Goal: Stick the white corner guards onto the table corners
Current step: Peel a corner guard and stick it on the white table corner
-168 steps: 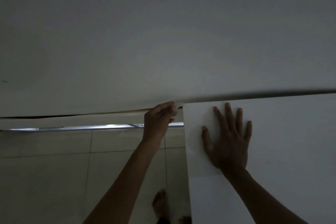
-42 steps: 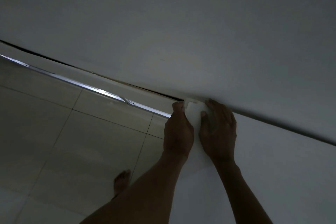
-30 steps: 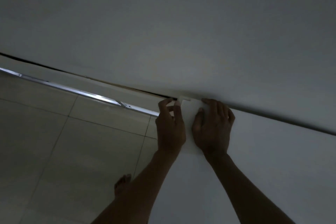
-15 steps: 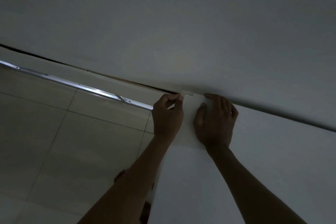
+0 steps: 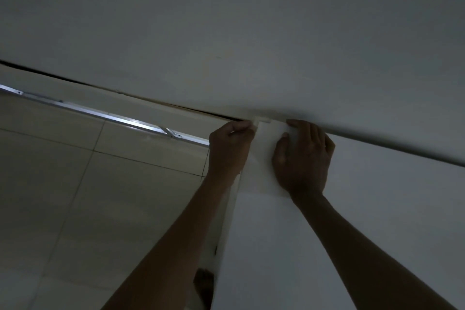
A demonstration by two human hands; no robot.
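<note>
The left hand (image 5: 230, 148) sits at the centre of the frame, its grip narrow: curled fingers and thumb pinch at the far corner of the white table (image 5: 327, 246), on the table's left edge, just beside the white corner guard (image 5: 261, 122). How much of the guard the fingertips actually hold cannot be told in the dim light. The right hand (image 5: 303, 158) lies just right of it, palm down on the tabletop, fingers loosely bent with their tips pressing along the far edge, thumb stretched toward the left hand. The guard shows as a small pale notched piece at the very corner, between the two hands and touching the grey wall (image 5: 251, 20) that fills the upper frame. Both forearms run down to the lower edge. In the left half lies a tiled floor (image 5: 75, 196), crossed at upper left by a bright metal rail (image 5: 100, 113). A bare foot (image 5: 203, 282) shows at bottom centre.
</note>
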